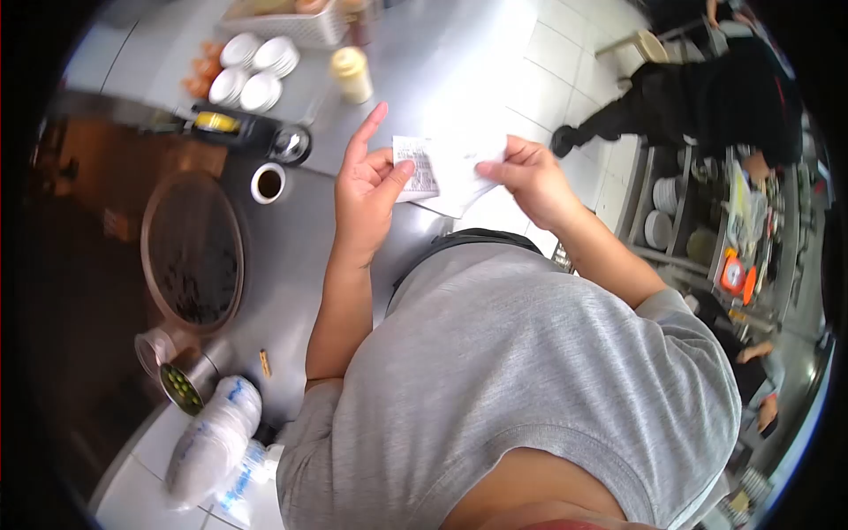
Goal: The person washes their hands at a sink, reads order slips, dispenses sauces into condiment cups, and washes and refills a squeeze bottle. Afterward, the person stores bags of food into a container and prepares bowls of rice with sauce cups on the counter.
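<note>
A white printed receipt [420,168] is pinched under the thumb of my left hand [367,190], whose index finger points outward. My right hand [539,181] pinches the other side of the white paper [464,172] between thumb and fingers. Glare washes out that side, so I cannot tell whether it is one slip or more. Both hands are above the edge of the steel counter [305,230]. A small white cup of dark liquid [268,183] stands to the left of my left hand, and a pale yellow squeeze bottle [352,75] stands beyond it.
Stacked white dishes [258,71], a white basket [300,26] and a black device [252,132] are on the counter. A round tray [193,252], a metal container of green items [183,389] and wrapped packs [216,442] lie left. A person in black [724,97] stands right, beside shelving [680,203].
</note>
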`<state>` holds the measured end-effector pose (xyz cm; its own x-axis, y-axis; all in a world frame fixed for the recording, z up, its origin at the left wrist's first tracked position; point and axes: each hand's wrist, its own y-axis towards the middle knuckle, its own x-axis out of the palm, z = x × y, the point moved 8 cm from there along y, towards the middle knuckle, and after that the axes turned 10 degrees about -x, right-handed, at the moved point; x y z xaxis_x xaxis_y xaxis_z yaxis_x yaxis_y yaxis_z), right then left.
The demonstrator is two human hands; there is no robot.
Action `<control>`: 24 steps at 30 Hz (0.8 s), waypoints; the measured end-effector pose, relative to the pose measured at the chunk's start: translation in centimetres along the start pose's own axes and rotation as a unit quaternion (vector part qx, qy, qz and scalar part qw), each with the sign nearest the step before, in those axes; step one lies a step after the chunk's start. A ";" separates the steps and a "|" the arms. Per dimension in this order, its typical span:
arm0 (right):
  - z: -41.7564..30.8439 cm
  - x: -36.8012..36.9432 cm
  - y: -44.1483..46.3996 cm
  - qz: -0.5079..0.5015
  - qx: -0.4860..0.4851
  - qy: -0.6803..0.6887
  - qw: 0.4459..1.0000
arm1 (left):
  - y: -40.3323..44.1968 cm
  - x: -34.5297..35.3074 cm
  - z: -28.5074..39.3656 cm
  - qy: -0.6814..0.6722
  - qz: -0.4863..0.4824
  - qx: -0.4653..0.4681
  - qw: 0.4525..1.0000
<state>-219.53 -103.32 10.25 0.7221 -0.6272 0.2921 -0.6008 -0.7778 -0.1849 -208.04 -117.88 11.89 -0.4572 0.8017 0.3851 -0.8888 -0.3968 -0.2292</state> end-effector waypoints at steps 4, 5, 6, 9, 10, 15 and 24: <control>-4.4 -13.1 -5.1 0.233 -0.151 -0.003 0.961 | 3.6 9.2 -1.2 0.034 -0.111 -0.005 0.993; -5.3 -15.7 -7.1 0.263 -0.182 -0.023 0.947 | 4.1 12.0 -1.6 0.042 -0.154 -0.018 0.987; -5.2 -17.9 -9.1 0.287 -0.177 -0.054 0.940 | 4.7 15.0 -2.3 0.055 -0.199 -0.031 0.978; -5.3 -22.1 -15.3 0.319 -0.164 -0.013 0.933 | 5.1 25.4 -5.6 0.060 -0.323 -0.120 0.937; -5.5 -23.0 -17.5 0.322 -0.166 -0.005 0.932 | 5.0 28.8 -7.2 0.078 -0.361 -0.139 0.919; -6.1 -31.3 -30.1 0.480 -0.154 0.022 0.863 | 1.6 45.7 -15.4 0.130 -0.515 -0.175 0.829; -6.9 -40.9 -55.9 0.749 -0.115 -0.358 0.546 | -8.6 72.7 -31.5 0.187 -0.725 -0.059 0.660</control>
<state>-217.87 -33.90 15.07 -0.7387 -0.4722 -0.4809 -0.6686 0.6039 0.4340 -232.66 -42.14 13.67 0.9311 0.3633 0.0325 -0.3646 0.9291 0.0619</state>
